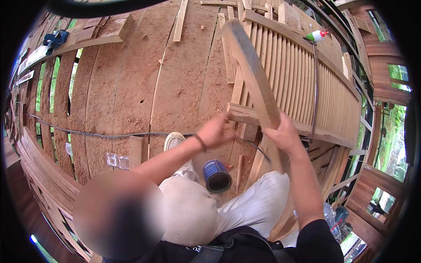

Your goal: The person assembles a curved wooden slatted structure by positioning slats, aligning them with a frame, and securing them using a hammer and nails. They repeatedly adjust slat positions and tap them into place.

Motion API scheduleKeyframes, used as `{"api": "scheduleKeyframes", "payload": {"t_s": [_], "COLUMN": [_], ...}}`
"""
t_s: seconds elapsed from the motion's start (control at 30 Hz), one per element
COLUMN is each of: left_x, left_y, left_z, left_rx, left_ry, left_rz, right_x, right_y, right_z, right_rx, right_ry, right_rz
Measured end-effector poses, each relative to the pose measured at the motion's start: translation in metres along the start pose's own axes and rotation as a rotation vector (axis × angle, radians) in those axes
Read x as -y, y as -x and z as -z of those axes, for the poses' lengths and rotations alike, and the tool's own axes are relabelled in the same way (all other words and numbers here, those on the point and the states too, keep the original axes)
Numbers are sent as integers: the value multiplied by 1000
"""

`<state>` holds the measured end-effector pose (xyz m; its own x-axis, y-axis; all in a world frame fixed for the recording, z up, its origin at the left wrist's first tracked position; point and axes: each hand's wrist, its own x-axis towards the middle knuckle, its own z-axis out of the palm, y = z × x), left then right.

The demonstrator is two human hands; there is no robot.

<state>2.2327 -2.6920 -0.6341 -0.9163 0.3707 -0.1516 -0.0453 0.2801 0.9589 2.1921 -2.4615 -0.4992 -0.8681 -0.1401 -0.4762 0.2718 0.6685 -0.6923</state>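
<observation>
My right hand [284,135] grips a long wooden plank [256,74], its fingers wrapped round the lower part. The plank slants up and to the left, raised in front of a louvred wooden panel [289,65] and covering part of it. Close to the panel's near left corner is my left hand [215,131], fingers apart and nothing visible in them. Its upper fingertips are by the end of the panel's rail [243,115]; whether they touch it I cannot tell. A metal bar clamp [315,87] crosses the slats.
A blue tin can [217,175] stands between my legs. On the panel's far side lies a white and green bottle with a red tip [316,36]. A black cable [101,135] crosses the sawdust-strewn plank floor [131,87]. Loose wood strips [180,19] lie farther off.
</observation>
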Motion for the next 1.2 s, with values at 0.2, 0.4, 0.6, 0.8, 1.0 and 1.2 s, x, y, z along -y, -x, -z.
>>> {"api": "scheduleKeyframes", "payload": {"t_s": [0.2,0.4,0.6,0.8,1.0,1.2], "left_x": [139,181,175,175,183,181], "left_y": [-106,-151,-158,-167,-158,-165], "left_z": [120,162,156,154,163,157], "left_rx": [-670,-804,-744,-688,-715,-696], "left_ry": [-548,-879,-997,-1021,-1040,-1022], "left_rz": [272,595,674,714,691,686], "right_x": [1,19,45,83,87,59], "right_y": [28,15,0,-14,-34,-22], "right_z": [64,90,108,107,114,124], "right_rx": [179,368,465,516,353,163], "right_ry": [99,309,396,754,1085,932], "right_rz": [-35,-478,-416,-479,-320,-119]}}
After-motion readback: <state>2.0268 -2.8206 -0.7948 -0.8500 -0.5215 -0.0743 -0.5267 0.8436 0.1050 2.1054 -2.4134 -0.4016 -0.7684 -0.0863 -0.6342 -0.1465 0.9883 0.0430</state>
